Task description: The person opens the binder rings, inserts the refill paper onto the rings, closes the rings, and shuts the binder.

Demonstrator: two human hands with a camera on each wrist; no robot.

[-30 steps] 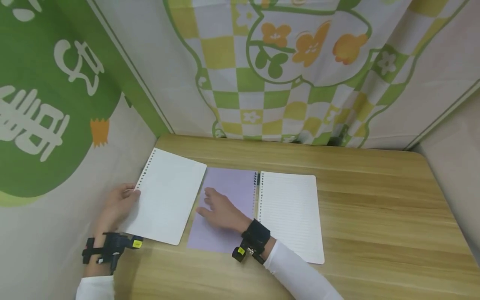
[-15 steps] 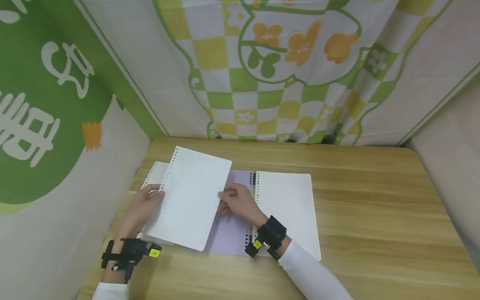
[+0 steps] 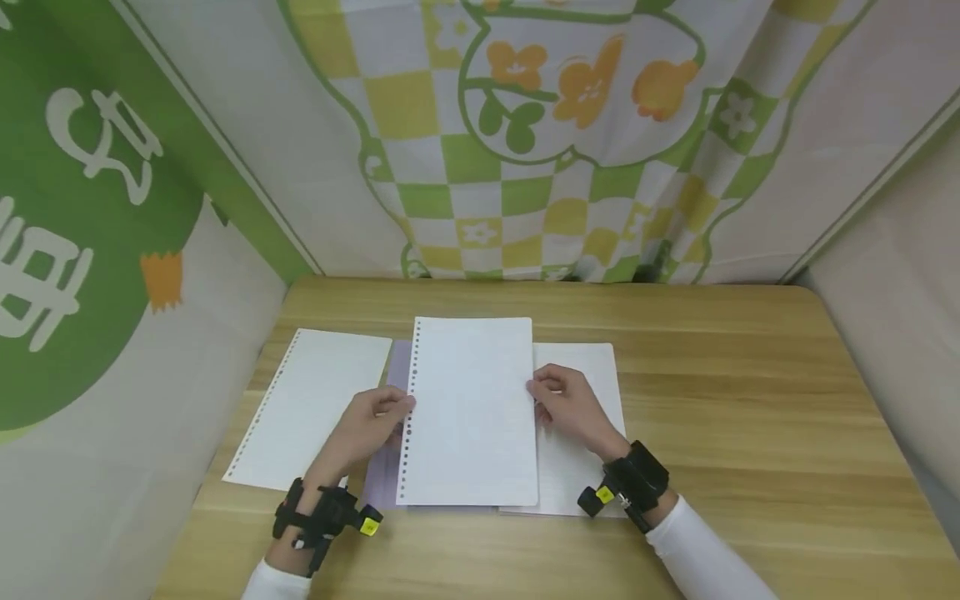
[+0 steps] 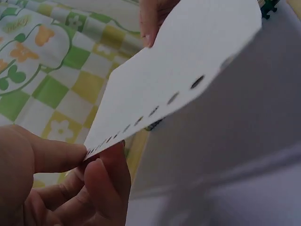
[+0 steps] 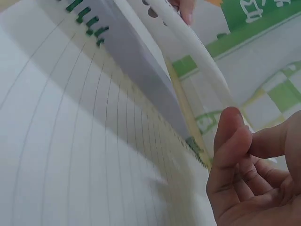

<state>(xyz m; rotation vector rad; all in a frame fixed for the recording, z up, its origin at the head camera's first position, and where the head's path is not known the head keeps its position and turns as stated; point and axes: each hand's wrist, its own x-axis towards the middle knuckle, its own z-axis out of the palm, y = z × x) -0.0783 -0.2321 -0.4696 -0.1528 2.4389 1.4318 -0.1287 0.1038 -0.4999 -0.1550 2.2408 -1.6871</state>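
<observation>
Both hands hold a white loose-leaf sheet (image 3: 472,408) above an opened ring-bound notebook. My left hand (image 3: 367,425) pinches the edge with the punched holes, thumb on top and fingers beneath in the left wrist view. My right hand (image 3: 573,408) pinches the opposite edge between thumb and fingertips. Under the sheet, the purple cover (image 3: 381,479) shows on the left and the ruled pages (image 3: 562,467) on the right. In the right wrist view the binder rings (image 5: 89,23) stand along the notebook's spine, which the sheet hides from the head view.
More white punched paper (image 3: 315,400) lies at the left of the wooden table (image 3: 720,400), partly behind my left forearm. Walls and a printed curtain (image 3: 465,192) close in the table's back and left. Bare wood shows right of the notebook.
The sheet came up from the paper at the left, and my right hand took its other edge. Both hands then carried it rightward over the notebook, turning it straighter.
</observation>
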